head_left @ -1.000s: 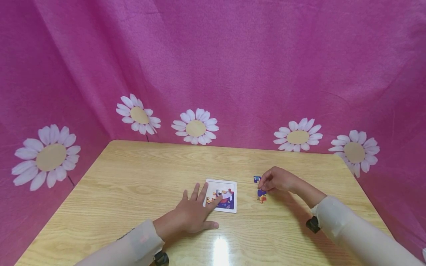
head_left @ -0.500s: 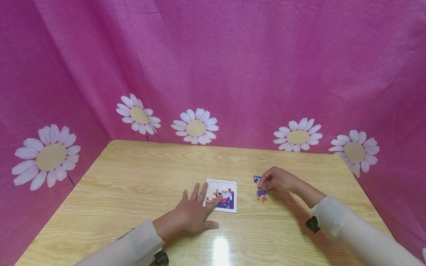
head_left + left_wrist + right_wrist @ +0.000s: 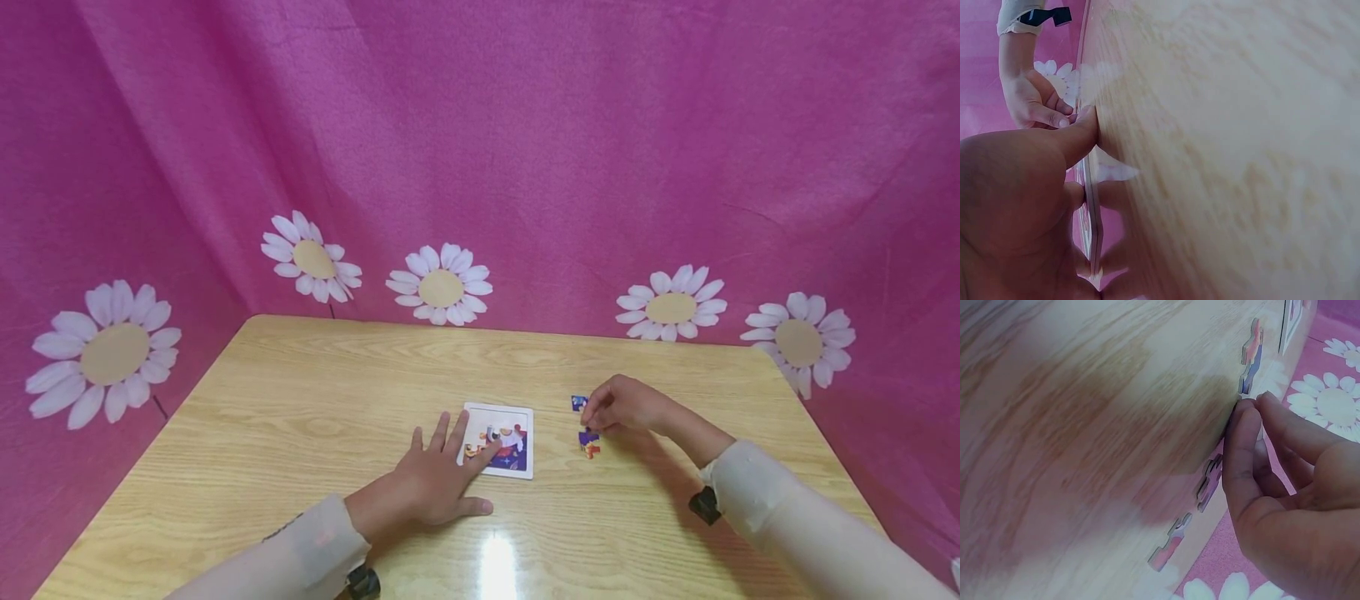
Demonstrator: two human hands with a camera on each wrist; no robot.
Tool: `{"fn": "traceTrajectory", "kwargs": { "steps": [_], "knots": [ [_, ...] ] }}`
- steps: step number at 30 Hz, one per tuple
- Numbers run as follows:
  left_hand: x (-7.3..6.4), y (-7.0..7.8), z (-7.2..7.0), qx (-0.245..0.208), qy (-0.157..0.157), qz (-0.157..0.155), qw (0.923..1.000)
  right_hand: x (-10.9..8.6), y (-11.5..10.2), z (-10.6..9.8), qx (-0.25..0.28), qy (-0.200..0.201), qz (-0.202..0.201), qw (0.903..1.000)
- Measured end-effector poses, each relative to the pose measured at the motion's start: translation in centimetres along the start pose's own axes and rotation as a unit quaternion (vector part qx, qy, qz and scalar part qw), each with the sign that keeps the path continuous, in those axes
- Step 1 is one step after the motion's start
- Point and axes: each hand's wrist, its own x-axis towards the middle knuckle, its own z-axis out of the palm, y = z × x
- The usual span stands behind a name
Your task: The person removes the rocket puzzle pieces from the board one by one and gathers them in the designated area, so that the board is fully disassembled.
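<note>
My left hand (image 3: 435, 482) lies spread over the lower left of a small white-framed jigsaw puzzle (image 3: 527, 433), its index finger reaching across the picture. Purple, white and orange pieces fill the lower part of the frame; the upper part shows a pale base. In the left wrist view, the hand (image 3: 1016, 194) lies along the frame's thin edge (image 3: 1093, 228). To the right, my right hand (image 3: 618, 404) pinches a puzzle piece between thumb and fingertips, mostly hidden by them. A purple and orange puzzle piece (image 3: 590, 450) shows just below those fingertips.
A blue puzzle piece (image 3: 579, 403) lies left of the right hand. In the right wrist view, an orange and blue piece (image 3: 1251, 356) and further loose pieces (image 3: 1169, 547) lie on the wooden table (image 3: 337, 383). A pink flowered curtain (image 3: 525, 167) surrounds the back and sides.
The purple and orange piece below my right fingertips shows less of its surface and looks differently turned. Both hands have stayed in place.
</note>
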Motion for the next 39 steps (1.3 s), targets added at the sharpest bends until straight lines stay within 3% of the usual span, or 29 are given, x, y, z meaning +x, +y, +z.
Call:
{"fn": "traceTrajectory", "kwargs": {
  "steps": [13,26,33,39],
  "knots": [
    [-0.2,0.1,-0.1,-0.002,0.000,-0.001,1.0000,0.7,-0.6,0.1,-0.003,-0.014,-0.032,0.9994],
    [0.0,0.0,0.0,0.002,-0.003,-0.002,1.0000,2.9,-2.6,2.1,0.000,-0.020,-0.025,0.9995],
    [0.0,0.0,0.0,0.000,-0.004,-0.003,1.0000,4.2,-4.0,3.3,-0.025,-0.016,-0.037,0.9989],
    [0.1,0.0,-0.1,0.001,-0.005,-0.002,1.0000,5.0,-5.1,4.5,0.006,-0.033,-0.048,0.9983]
  ]
}}
